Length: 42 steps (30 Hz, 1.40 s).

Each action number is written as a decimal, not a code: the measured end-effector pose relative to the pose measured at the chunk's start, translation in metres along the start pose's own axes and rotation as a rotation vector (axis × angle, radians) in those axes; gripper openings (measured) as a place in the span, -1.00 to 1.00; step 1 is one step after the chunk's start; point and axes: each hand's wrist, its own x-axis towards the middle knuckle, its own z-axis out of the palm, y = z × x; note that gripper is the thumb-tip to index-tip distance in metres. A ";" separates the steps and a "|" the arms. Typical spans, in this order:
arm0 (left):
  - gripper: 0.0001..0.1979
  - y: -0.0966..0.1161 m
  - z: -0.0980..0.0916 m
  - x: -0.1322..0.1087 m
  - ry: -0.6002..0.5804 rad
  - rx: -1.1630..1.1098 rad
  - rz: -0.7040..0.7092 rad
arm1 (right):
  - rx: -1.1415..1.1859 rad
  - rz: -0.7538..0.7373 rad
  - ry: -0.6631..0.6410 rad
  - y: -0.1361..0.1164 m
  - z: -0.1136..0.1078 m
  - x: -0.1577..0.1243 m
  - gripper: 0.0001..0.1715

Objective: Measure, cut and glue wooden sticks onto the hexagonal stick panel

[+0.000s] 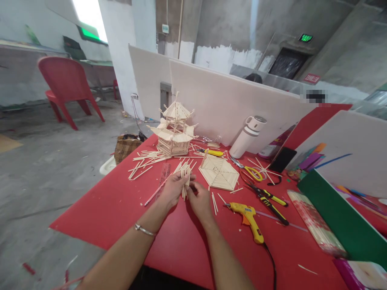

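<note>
My left hand (174, 188) is closed around a small bundle of thin wooden sticks (185, 182), held nearly upright above the red table (121, 213). On the bundle's right side, my right hand (198, 197) pinches its lower part with bent fingers. Just behind the hands, loose sticks (148, 158) lie beside a clear red-marked ruler (164, 177). A pagoda model made of sticks (173, 133) stands at the back. To the right of my hands rests a flat hexagonal stick panel (220, 173), with a short upright piece at its back left corner.
Right of my hands lie a yellow glue gun (249, 217) with its cable, pliers (269, 200), yellow scissors (254, 172) and a bag of sticks (316, 221). A white bottle (247, 137) stands behind, near a white partition (217, 96). A green board (341, 213) leans at right.
</note>
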 end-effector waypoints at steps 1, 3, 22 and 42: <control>-0.68 0.000 -0.001 0.000 0.000 0.001 0.002 | -0.002 0.001 -0.002 0.000 0.000 0.000 -0.72; -0.70 -0.001 -0.002 0.002 0.005 0.001 0.008 | -0.010 -0.001 0.001 0.001 0.000 0.000 -0.72; -0.65 0.030 -0.009 0.007 0.362 -0.030 0.306 | -0.495 0.143 0.006 -0.013 -0.016 0.006 -0.70; -0.75 0.038 -0.020 0.005 0.252 0.031 0.108 | -0.662 0.291 -0.298 -0.027 -0.016 0.036 -0.80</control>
